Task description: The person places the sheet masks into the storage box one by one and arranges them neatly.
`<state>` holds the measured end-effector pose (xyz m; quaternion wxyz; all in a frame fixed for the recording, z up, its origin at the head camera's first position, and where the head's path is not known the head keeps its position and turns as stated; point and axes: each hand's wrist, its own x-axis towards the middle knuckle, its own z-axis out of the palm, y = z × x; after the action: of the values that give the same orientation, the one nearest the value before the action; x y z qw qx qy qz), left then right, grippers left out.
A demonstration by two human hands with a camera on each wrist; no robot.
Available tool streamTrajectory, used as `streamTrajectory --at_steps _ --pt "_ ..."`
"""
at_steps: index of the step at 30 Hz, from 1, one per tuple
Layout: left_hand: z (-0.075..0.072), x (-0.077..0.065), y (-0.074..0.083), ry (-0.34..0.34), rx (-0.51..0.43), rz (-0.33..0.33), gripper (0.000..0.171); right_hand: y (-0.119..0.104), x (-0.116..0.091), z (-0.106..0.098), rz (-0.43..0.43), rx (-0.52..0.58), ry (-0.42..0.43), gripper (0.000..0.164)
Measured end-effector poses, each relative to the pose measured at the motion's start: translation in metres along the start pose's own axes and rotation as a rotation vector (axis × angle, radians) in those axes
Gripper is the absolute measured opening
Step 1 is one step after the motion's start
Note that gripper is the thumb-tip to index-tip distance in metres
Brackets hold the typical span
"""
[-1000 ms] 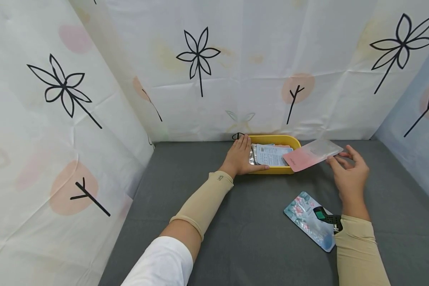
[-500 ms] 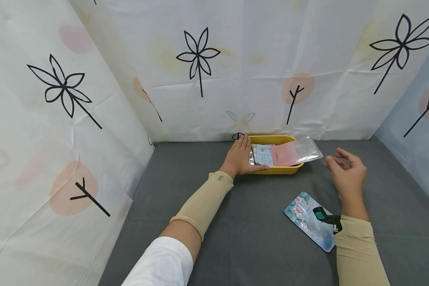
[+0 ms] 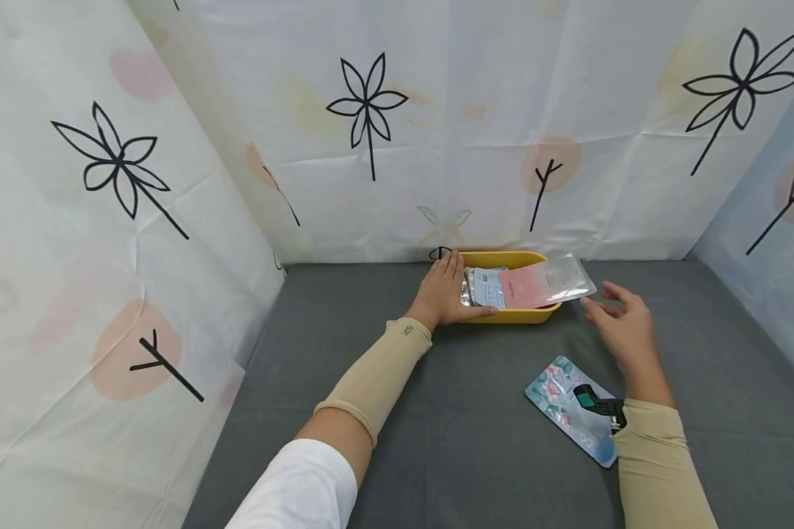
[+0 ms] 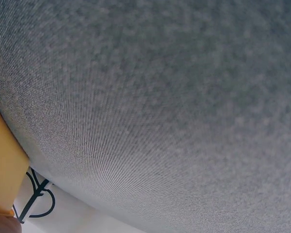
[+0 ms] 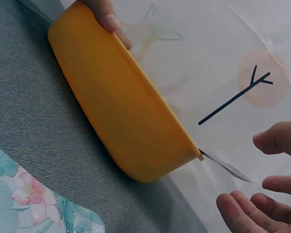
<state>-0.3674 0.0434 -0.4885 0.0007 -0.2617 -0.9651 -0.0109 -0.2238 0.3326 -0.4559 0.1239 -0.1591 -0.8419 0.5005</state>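
A yellow plastic basket (image 3: 519,316) stands against the back cloth, with flat packets (image 3: 490,286) inside. Over them lies a pink flat packet (image 3: 529,286), its silvery see-through end jutting past the basket's right rim. My left hand (image 3: 443,290) rests across the basket's left end, thumb along the front rim, fingers stretched toward the back. My right hand (image 3: 622,323) is just right of the packet's jutting end. In the right wrist view, thumb and fingers are parted around that thin end (image 5: 230,171), holding nothing. A blue floral pouch (image 3: 562,400) lies nearer, partly hidden by my right wrist strap.
Dark grey cloth (image 3: 463,411) covers the table. White printed cloth (image 3: 476,147) hangs directly behind the basket, with more cloth (image 3: 132,294) at the left and a bluish side (image 3: 774,242) at the right. A black strap device (image 3: 598,404) sits on my right wrist.
My right hand let go of the pink packet after moving it left over the basket, drew back, then came left toward its end again. My left hand stayed put.
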Motion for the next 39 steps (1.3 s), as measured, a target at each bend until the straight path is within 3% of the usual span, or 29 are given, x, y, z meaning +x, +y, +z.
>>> streamTrajectory --at_steps 4,10,19,27,39 --pt "0.0008 -0.0001 -0.0001 0.0 0.0 0.0 0.135 0.003 0.0021 0.0003 -0.035 -0.069 -0.147 0.077" --pt "-0.0002 -0.0002 -0.0002 0.015 0.003 0.003 0.134 -0.0014 0.0 0.0012 -0.106 -0.171 -0.345 0.074" --pt "-0.0021 0.0003 0.0005 -0.002 0.0 0.007 0.135 0.0023 0.0044 0.0022 -0.091 -0.116 -0.328 0.085" --pt "-0.0038 -0.0019 -0.0005 0.011 -0.014 0.018 0.134 -0.0004 0.0005 0.0019 -0.108 -0.173 -0.419 0.073" --pt "-0.0033 -0.0031 -0.0015 0.018 -0.012 0.025 0.134 0.0004 -0.0019 -0.0033 -0.134 -0.192 -0.448 0.068"
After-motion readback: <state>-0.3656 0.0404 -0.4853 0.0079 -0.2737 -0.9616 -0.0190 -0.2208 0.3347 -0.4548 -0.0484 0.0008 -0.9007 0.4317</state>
